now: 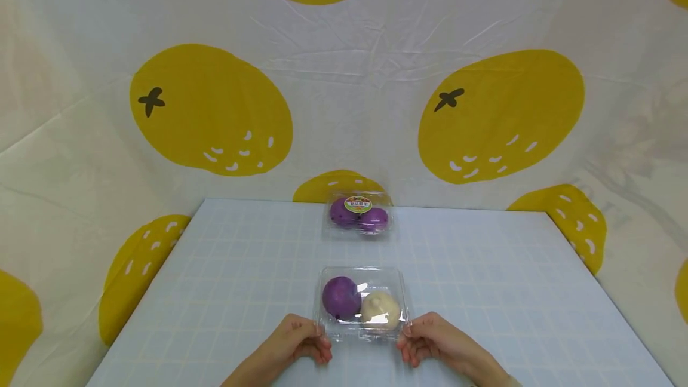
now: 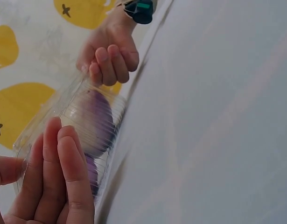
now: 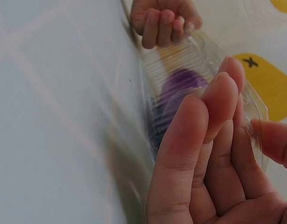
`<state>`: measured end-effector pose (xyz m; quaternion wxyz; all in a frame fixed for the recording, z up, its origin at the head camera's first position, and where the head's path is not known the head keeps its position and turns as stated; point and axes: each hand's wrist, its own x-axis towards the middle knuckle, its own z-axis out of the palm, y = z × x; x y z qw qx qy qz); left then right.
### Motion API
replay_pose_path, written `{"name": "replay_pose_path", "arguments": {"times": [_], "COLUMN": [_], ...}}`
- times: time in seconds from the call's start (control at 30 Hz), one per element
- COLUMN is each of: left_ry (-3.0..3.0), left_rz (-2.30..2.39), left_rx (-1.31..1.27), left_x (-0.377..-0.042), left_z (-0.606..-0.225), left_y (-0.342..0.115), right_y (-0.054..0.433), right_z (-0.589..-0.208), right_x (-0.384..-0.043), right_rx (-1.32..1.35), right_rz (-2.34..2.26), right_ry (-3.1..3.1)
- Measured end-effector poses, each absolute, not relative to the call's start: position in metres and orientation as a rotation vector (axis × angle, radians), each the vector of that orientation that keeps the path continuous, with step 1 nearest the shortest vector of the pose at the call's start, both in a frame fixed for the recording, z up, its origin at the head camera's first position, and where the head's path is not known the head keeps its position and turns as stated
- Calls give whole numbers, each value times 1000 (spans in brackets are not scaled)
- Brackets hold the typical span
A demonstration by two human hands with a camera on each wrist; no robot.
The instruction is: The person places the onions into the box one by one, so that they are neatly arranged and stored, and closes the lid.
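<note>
A clear plastic clamshell box (image 1: 376, 273) sits near the front of the table, its ribbed side wall showing in both wrist views. Inside it a purple round fruit-like thing (image 1: 341, 297) lies to the left of a cream-coloured ball (image 1: 380, 310) with a small raised top. At the box's near left corner my left hand (image 1: 302, 338) pinches the rim between thumb and fingers. My right hand (image 1: 438, 340) pinches the near right corner the same way, its thumb (image 3: 276, 140) on the outer side of the rim.
Behind, at the table's far edge, stands a second clear box (image 1: 386, 199) with purple round things inside and a colourful oval label (image 1: 358, 204). The table (image 1: 242, 267) has a pale checked cover. A white curtain (image 1: 355, 112) with yellow fruit prints surrounds it.
</note>
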<state>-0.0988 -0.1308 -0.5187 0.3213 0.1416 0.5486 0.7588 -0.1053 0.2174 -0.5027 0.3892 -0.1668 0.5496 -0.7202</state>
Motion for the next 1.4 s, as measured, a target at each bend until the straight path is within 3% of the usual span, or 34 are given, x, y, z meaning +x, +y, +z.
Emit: {"name": "replay_pose_path", "arguments": {"times": [1.4], "left_ry": [1558], "left_rz": [2143], "left_rx": [280], "left_x": [-170], "left_z": [-523], "left_y": [-120], "right_y": [211], "right_z": [-505], "right_x": [-180], "right_rx": [-344], "right_rz": [-1908], "right_ry": [1516]}}
